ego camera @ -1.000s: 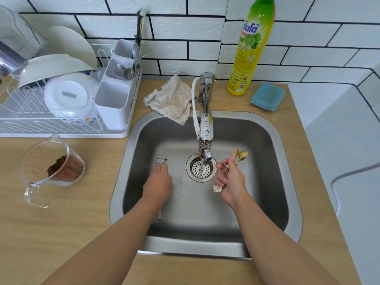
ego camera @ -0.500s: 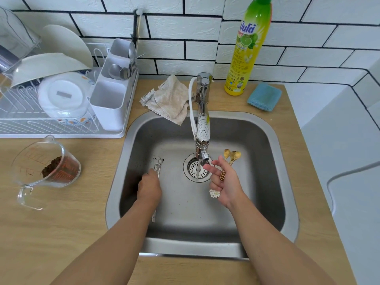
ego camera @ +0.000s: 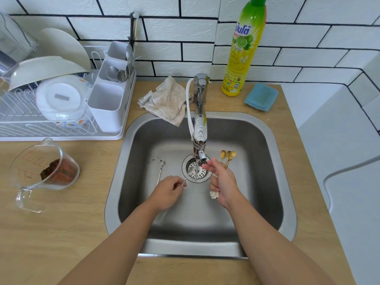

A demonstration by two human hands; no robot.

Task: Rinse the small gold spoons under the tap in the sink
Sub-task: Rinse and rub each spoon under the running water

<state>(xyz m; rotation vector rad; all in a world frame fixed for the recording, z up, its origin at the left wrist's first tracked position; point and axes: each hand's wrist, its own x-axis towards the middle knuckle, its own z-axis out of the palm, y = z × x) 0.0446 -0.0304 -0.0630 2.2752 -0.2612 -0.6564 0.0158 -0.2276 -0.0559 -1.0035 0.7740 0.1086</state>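
Rinsing under way: right hand [ego camera: 223, 182] grips gold spoons [ego camera: 227, 156] just beside the tap [ego camera: 199, 128], bowls apparently outside the stream; left hand [ego camera: 167, 192] pinches a silver utensil [ego camera: 160, 170].

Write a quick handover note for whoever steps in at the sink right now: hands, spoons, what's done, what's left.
Right hand grips the gold spoons by their handles, bowls up, just right of the tap spout.
Left hand pinches something small and thin; a silver utensil lies on the sink floor beside it.
Done: spoons gathered in hand.
Left: water runs onto the drain; the bowls are not under it yet. Move them into the stream.
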